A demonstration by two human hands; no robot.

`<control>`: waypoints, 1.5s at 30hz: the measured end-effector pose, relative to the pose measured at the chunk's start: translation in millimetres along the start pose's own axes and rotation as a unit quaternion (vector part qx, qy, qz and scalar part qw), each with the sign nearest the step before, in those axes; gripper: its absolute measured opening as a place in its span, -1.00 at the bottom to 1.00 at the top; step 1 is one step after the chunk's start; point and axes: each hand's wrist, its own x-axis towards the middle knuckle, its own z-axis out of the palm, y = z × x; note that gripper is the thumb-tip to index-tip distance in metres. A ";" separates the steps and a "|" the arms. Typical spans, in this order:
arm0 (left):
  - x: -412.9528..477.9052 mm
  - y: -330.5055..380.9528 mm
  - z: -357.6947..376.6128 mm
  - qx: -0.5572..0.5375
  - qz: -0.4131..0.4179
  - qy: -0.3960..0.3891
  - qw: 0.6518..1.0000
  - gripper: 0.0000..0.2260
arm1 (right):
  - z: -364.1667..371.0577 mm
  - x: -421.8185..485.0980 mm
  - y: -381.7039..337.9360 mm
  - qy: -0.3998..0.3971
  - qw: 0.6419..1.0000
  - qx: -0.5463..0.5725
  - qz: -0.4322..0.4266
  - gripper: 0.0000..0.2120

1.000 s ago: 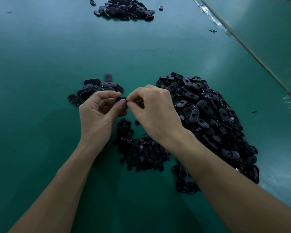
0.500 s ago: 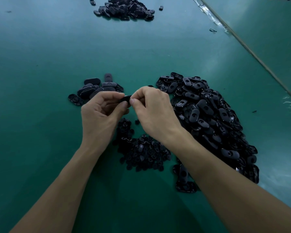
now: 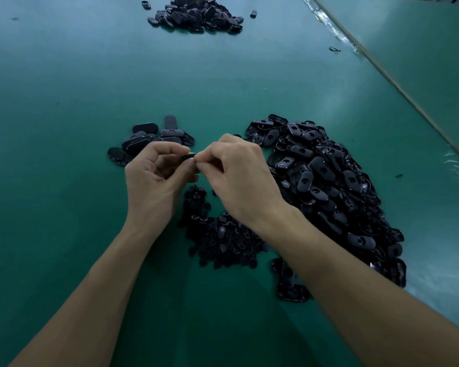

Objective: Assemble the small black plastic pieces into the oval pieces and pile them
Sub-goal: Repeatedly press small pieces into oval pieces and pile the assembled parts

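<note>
My left hand [image 3: 157, 178] and my right hand [image 3: 239, 176] meet above the green table, fingertips together. Between them they pinch one black oval piece [image 3: 190, 155], mostly hidden by the fingers. Whether a small piece is in it I cannot tell. Below the hands lies a heap of small black plastic pieces [image 3: 217, 237]. A big heap of oval pieces [image 3: 326, 186] spreads to the right. A small pile of oval pieces [image 3: 154, 139] lies just beyond my left hand.
Another heap of black pieces [image 3: 196, 14] sits at the far edge of the green table [image 3: 64, 88]. A table seam with clear tape [image 3: 355, 46] runs diagonally at the right. A few stray bits lie near it.
Both hands have shifted slightly away from me and to the left, still pinching the oval piece between them. The heaps have not moved.
</note>
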 end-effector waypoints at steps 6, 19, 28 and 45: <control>1.4 -1.4 -1.2 0.011 -0.004 0.013 1.000 -0.78 | -2.6 3.5 7.1 -0.015 0.995 0.096 0.020 -0.88; -1.7 2.2 5.2 0.036 -0.013 0.007 0.999 -0.73 | -14.3 7.8 17.3 -0.030 0.999 -0.028 -0.030 -0.75; -1.1 0.7 3.5 0.037 -0.010 -0.020 0.999 -0.73 | -22.0 16.8 21.9 -0.138 0.987 -0.065 -0.045 -0.80; -0.7 0.7 2.7 -0.001 -0.032 -0.013 0.999 -0.79 | -27.5 23.3 28.5 -0.158 0.987 0.034 -0.016 -0.91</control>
